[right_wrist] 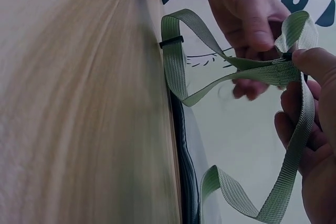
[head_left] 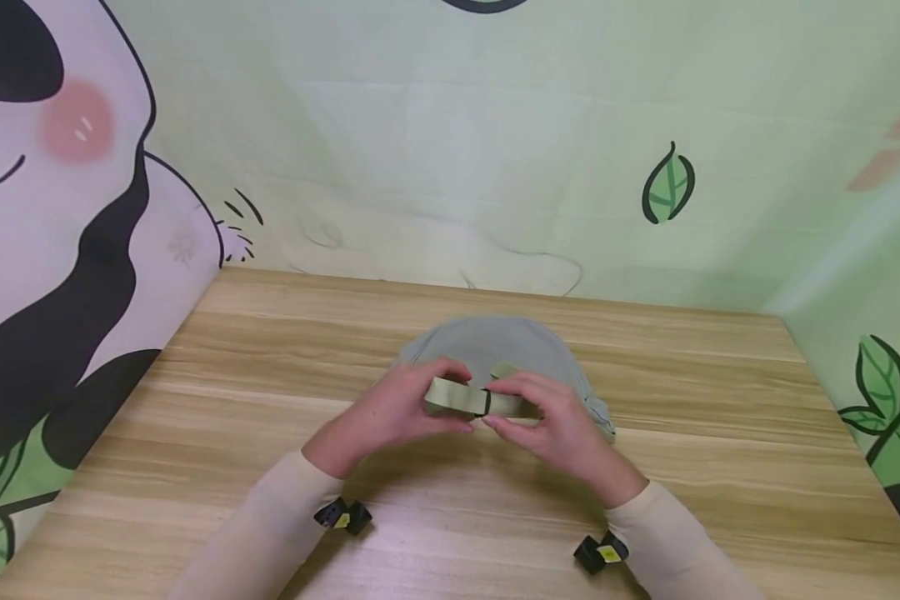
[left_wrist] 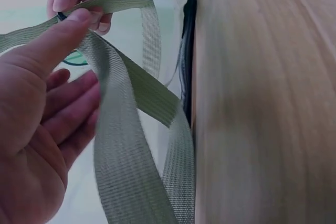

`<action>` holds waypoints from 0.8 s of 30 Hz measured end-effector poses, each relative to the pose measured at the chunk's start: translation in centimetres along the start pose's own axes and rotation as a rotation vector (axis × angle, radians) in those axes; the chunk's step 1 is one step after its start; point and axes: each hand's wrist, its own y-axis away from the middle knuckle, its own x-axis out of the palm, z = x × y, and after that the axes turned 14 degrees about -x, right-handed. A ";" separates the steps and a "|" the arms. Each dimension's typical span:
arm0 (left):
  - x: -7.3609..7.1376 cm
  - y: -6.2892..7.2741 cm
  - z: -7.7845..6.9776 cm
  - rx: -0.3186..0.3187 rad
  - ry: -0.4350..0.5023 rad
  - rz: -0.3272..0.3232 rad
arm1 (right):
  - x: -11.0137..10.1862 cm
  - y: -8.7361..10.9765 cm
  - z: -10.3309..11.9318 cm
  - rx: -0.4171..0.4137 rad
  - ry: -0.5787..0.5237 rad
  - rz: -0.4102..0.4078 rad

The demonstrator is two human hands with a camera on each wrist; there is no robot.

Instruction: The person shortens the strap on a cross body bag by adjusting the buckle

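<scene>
A green webbing strap [head_left: 453, 397] with a small black slider [head_left: 487, 402] is held up between both hands, over a flat grey bag [head_left: 498, 342] with a rounded top. My left hand [head_left: 397, 404] pinches the strap to the left of the slider. In the left wrist view its thumb [left_wrist: 65, 32] lies right at the slider. From the other side, my right hand [head_left: 558, 425] pinches the strap next to the slider, thumb below and fingers above. Loops of the strap [right_wrist: 273, 198] hang down toward the bag, and a second black ring [right_wrist: 171, 41] sits on one loop.
The bag lies on a wood-grain table [head_left: 285, 350], its dark zipper edge [right_wrist: 185, 166] along the tabletop. Behind the table stands a pale green wall covering [head_left: 450, 167] with leaf drawings; a panda drawing [head_left: 97, 208] covers the left side.
</scene>
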 end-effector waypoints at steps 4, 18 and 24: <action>0.1 0.1 0.3 -0.049 -0.042 0.032 | -0.1 0.0 0.0 -0.001 0.013 -0.010; 0.5 0.2 0.5 -0.010 -0.166 0.070 | -0.4 0.2 0.3 0.056 0.023 -0.004; 0.6 0.3 0.9 0.053 -0.226 0.020 | -0.6 0.1 0.3 0.071 0.039 0.002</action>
